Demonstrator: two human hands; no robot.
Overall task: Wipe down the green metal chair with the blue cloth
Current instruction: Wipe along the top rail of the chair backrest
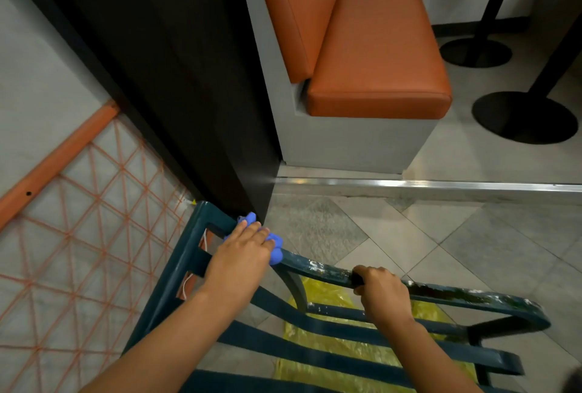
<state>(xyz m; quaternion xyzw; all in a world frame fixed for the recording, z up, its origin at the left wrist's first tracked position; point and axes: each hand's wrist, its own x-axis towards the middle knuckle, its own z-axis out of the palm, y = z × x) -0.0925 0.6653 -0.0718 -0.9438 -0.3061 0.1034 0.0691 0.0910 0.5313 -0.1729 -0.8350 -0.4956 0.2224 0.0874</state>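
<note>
The green metal chair [318, 266] fills the lower part of the head view, its dark green paint chipped along the top rail. My left hand [242, 254] presses the bunched blue cloth [276, 251] onto the rail near the chair's far left corner. Only the cloth's edges show around my fingers. Further right on the same rail my right hand [381, 291] is closed around the bar, gripping it.
A black panel wall [176, 77] stands just behind the chair. An orange cushioned bench [374, 55] on a grey base sits beyond. An orange mesh frame [94, 219] leans at left. Yellow plastic [330, 342] lies under the chair. Black table bases [522, 115] stand at right.
</note>
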